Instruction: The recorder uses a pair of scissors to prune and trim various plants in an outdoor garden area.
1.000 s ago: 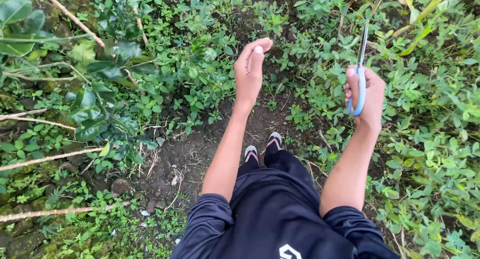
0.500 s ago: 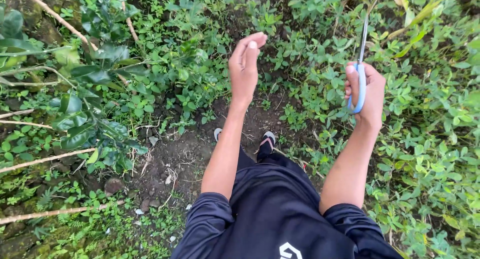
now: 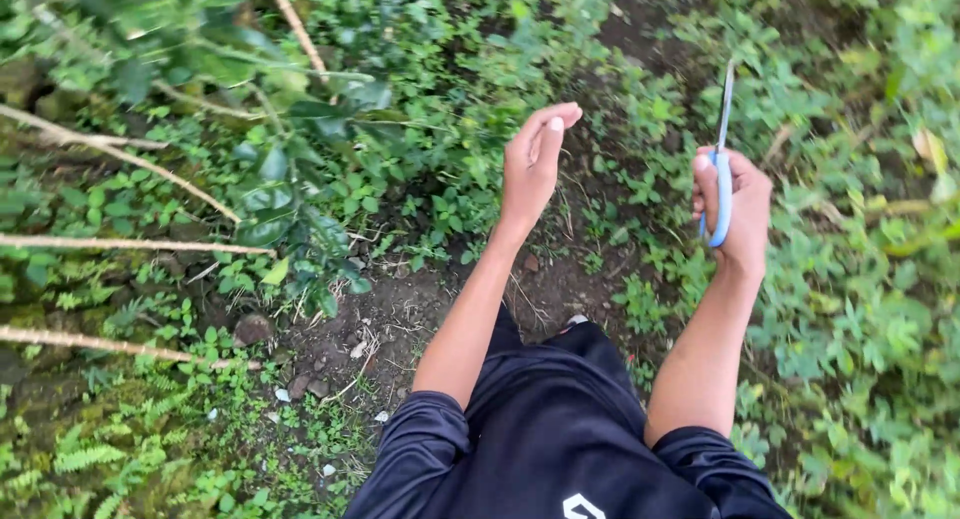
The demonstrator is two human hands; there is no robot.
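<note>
I am stepping along the dirt path (image 3: 400,319): since a second ago the view has swung, foliage drifting left. Right hand (image 3: 735,204) is gripping blue-handled scissors (image 3: 722,169), blades pointing far; left hand (image 3: 535,164) is empty, fingers (image 3: 550,119) loosely curled.

Left hand (image 3: 533,164) lower, perhaps further right.

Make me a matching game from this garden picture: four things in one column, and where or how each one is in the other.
Things:
1. left hand
2. right hand
3. scissors
4. bare soil patch

States:
A. blades point up and away, blue handle
B. empty, fingers loosely curled
C. closed around a handle
D. on the ground between the leafy plants

Pairs: 1-B, 2-C, 3-A, 4-D
</note>
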